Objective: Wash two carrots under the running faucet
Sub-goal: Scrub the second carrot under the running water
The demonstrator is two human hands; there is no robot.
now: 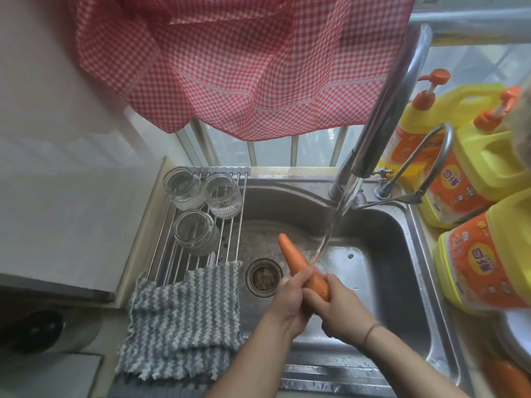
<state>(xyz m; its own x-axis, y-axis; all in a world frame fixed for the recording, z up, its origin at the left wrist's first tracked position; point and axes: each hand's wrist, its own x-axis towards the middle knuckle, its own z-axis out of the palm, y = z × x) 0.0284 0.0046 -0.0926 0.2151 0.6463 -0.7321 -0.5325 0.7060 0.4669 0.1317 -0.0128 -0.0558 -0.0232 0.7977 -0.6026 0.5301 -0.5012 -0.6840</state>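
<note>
Here both hands meet over the sink (402,254). The left hand (290,303) wraps its fingers around the middle of a carrot (298,261), and the right hand (339,308) grips the thick lower end of the same carrot, thumb along its side. The two hands touch each other around it. The carrot slants up and away from the hands, its narrow tip pointing toward the far left of the basin. Just beyond the right hand's knuckles, the water stream (330,231) from the faucet (385,104) lands on the carrot near where the left fingers close.

Left of the left hand sits the drain strainer (263,278), and further left a striped grey cloth (184,317) hangs over the sink edge. Beyond the cloth, a wire rack (230,239) carries three glass jars (195,232). To the right of the right hand, on the tabletop, stand yellow detergent bottles (482,271). Near the right forearm, at the lower right edge, lies a blurred orange shape (505,374) that may be a second carrot; I cannot tell for sure. A red checked curtain (244,61) hangs above the sink.
</note>
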